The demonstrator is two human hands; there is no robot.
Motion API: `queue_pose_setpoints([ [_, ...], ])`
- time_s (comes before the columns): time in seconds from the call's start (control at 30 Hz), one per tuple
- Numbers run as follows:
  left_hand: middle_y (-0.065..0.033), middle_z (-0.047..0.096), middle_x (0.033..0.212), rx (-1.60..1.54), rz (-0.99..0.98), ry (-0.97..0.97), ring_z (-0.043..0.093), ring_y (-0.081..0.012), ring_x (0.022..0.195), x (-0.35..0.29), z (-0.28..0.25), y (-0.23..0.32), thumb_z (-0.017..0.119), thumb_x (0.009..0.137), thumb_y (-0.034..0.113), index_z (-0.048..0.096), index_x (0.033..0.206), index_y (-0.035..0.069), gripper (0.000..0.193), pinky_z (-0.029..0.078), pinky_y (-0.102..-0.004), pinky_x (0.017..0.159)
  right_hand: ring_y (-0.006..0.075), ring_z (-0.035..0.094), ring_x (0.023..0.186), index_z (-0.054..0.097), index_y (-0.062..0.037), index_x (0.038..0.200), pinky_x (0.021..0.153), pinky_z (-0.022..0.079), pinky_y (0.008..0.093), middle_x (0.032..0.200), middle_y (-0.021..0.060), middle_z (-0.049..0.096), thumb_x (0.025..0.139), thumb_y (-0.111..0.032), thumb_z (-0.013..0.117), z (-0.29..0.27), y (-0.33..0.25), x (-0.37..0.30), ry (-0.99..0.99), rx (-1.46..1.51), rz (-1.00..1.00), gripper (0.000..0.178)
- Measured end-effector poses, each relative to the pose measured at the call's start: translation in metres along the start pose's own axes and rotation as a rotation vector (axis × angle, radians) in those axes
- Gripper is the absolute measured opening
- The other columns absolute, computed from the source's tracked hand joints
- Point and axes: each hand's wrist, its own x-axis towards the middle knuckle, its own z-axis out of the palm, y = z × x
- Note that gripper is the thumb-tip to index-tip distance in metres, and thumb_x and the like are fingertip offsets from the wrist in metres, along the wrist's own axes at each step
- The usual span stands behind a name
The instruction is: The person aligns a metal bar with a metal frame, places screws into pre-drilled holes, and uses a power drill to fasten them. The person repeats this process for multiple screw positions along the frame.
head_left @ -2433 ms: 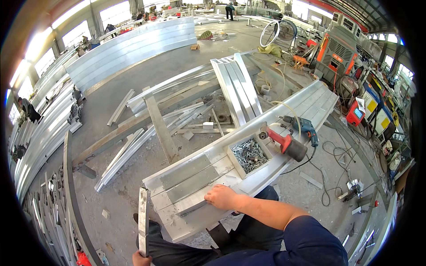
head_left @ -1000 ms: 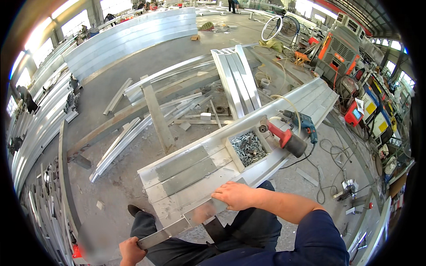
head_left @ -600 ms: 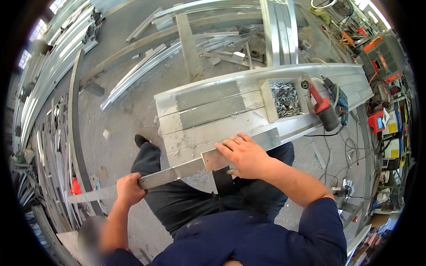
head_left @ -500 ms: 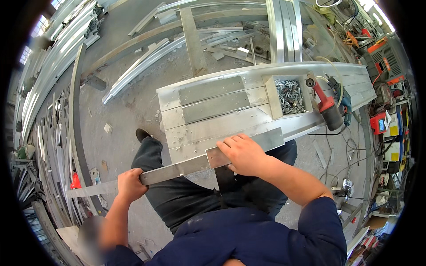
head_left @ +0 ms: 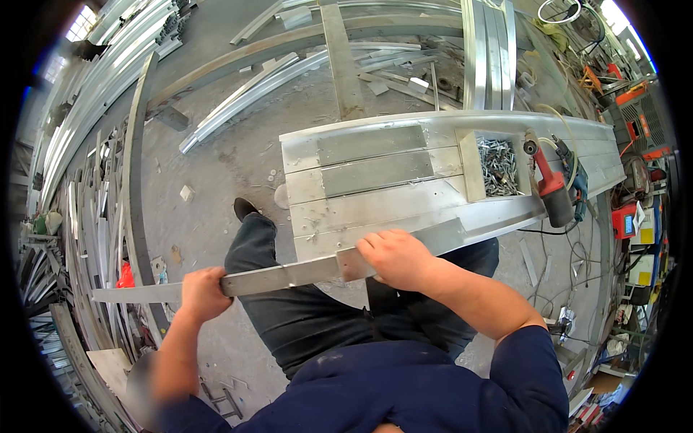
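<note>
My left hand [head_left: 204, 294] is closed around a long, narrow metal strip [head_left: 281, 276], whose left end extends beyond the fist. Across my thighs, the strip runs to my right hand [head_left: 393, 258], which grips a flat metal plate [head_left: 442, 237] where it meets the strip. Part of that joint is hidden beneath my fingers. The plate's right end reaches the near edge of a low silvery bench [head_left: 339, 220]. Two grey rectangular plates lie on the bench: a far plate [head_left: 372, 146] and a near plate [head_left: 377, 173].
An open box of screws [head_left: 498, 167] stands on the bench, beside a red-and-black power tool [head_left: 552, 189] and a teal drill [head_left: 577, 177]. Long metal profiles [head_left: 94, 86] are stacked at the far left. Cables [head_left: 570, 252] trail over the floor at right.
The view has shifted, so the bench appears farther right. My left hand and the strip's left end have risen slightly in the picture. Both hands keep their grip.
</note>
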Motion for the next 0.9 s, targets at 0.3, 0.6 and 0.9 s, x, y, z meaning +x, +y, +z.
queue_pose_setpoints([
  [0.3, -0.023, 0.058, 0.077, 0.385, -0.273, 0.292, 0.059, -0.0469, 0.082, -0.083, -0.177, -0.116, 0.064, 0.057, -0.004, 0.055, 0.075, -0.002, 0.02, 0.045, -0.0517, 0.072, 0.0237, 0.068, 0.091, 0.061, -0.0066, 0.103, 0.079, 0.051, 0.0361, 0.096, 0.0074, 0.066, 0.085, -0.014, 0.063, -0.005, -0.099, 0.19, 0.489, 0.125, -0.29, 0.02],
  [0.6, -0.0184, 0.07, 0.087, 0.504, -0.44, 0.074, 0.067, -0.0397, 0.09, -0.084, -0.21, -0.105, 0.069, 0.059, -0.004, 0.072, 0.108, 0.005, 0.05, 0.052, -0.0478, 0.084, 0.0292, 0.068, 0.096, 0.059, -0.0059, 0.109, 0.083, 0.052, 0.0405, 0.102, 0.0096, 0.067, 0.076, -0.016, 0.078, 0.057, -0.139, 0.249, 0.486, 0.471, -0.351, 0.04],
  [0.9, -0.0201, 0.071, 0.093, 0.376, -0.438, -0.158, 0.066, -0.0415, 0.097, -0.016, -0.117, -0.194, 0.072, 0.062, 0.0, 0.069, 0.087, 0.002, 0.025, 0.053, -0.0479, 0.087, 0.0301, 0.072, 0.088, 0.064, -0.0054, 0.099, 0.076, 0.055, 0.0416, 0.097, 0.0122, 0.071, 0.083, -0.01, 0.066, 0.068, -0.119, 0.262, 0.277, 0.362, -0.183, 0.017],
])
